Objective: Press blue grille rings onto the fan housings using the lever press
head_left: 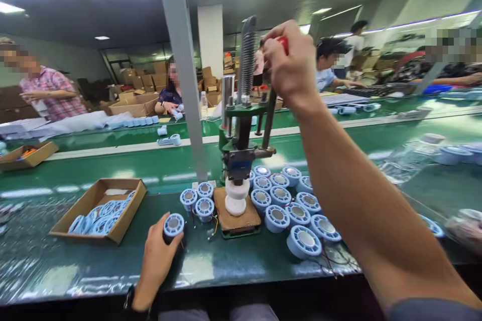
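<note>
My left hand (160, 246) grips a round light-blue part (173, 224) with a grey centre, just above the table's front left. High on the right, my right hand (291, 62) is wrapped round the red knob (282, 45) of the lever on a hand press (241, 160). Under the press ram, a white round block (237, 189) sits over a second white piece (235, 205) on a brown base plate (222, 218). Three more blue parts (204, 209) stand left of the base. Several others (277, 218), some with thin wires, stand to its right.
An open cardboard box (130, 218) of flat blue rings (100, 218) stands at the left. A grey post (184, 60) rises behind the table (211, 271). Beyond it are a green conveyor (150, 160), other people and stacked cartons. A clear plastic bag (410, 160) lies at the right.
</note>
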The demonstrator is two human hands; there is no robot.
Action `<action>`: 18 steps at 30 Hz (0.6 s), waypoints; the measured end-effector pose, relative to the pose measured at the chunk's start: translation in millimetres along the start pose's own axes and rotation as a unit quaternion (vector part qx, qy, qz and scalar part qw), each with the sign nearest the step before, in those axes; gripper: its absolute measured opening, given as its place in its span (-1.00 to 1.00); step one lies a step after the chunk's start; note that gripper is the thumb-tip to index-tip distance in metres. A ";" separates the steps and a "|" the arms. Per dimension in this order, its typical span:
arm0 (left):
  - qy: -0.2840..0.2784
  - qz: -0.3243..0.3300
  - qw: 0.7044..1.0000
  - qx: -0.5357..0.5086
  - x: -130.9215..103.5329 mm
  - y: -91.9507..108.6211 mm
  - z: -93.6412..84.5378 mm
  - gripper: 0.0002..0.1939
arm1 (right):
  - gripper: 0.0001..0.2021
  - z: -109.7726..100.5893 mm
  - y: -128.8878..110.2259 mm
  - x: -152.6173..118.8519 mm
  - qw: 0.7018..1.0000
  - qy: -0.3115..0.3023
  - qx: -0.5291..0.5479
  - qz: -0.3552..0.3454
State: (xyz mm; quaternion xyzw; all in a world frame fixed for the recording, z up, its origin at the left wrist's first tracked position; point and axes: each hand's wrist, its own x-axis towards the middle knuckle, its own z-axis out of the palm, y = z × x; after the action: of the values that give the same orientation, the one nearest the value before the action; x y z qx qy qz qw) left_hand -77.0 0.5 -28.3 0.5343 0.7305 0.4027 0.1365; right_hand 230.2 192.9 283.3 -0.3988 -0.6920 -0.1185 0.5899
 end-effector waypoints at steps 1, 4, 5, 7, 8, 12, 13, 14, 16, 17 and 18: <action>-0.004 0.006 1.000 0.004 8.2 -1.9 -1.3 -0.39 | -0.64 -6.9 -12.4 -13.7 1.000 0.010 -0.020 0.013; -0.029 0.041 0.999 -0.006 24.9 -4.0 0.2 -0.39 | -0.63 -21.0 -60.8 -94.6 0.996 0.082 0.011 -0.032; -0.048 0.054 0.997 -0.012 28.2 -3.8 0.0 -0.35 | -0.64 -18.9 -75.3 -131.4 0.993 0.094 0.051 -0.057; -0.100 0.083 0.991 -0.016 33.7 -2.2 -4.0 -0.23 | -0.60 -0.5 -94.3 -205.3 0.989 0.000 0.114 -0.098; -0.128 0.103 0.986 -0.013 36.9 -0.6 -7.5 -0.18 | -0.57 14.6 -98.1 -237.0 0.985 -0.113 0.111 -0.074; -0.211 0.185 0.959 0.030 57.8 14.5 -18.2 -0.07 | -0.15 82.5 -90.2 -300.5 0.889 -0.454 -0.030 0.055; -0.229 0.195 0.953 0.045 64.4 19.8 -17.5 -0.05 | -0.06 95.4 -86.4 -302.9 0.869 -0.484 -0.058 0.078; -0.249 0.202 0.945 0.063 70.5 24.9 -15.3 -0.04 | -0.03 105.5 -83.0 -302.5 0.858 -0.499 -0.077 0.093; -0.288 0.214 0.929 0.092 79.7 33.1 -8.3 -0.06 | -0.07 117.5 -78.9 -299.2 0.850 -0.508 -0.092 0.105; -0.302 0.219 0.922 0.100 81.8 35.6 -4.8 -0.08 | -0.12 120.3 -78.0 -298.3 0.848 -0.511 -0.093 0.107; -0.310 0.222 0.919 0.104 82.1 36.8 -2.2 -0.11 | -0.17 121.5 -77.6 -298.5 0.847 -0.513 -0.091 0.105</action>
State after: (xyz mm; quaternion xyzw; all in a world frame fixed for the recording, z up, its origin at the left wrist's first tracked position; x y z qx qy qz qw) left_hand -85.8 76.5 19.1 0.7919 0.5523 0.1585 0.2067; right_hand 84.5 96.2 1.6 -0.5252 -0.8361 0.1033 0.1203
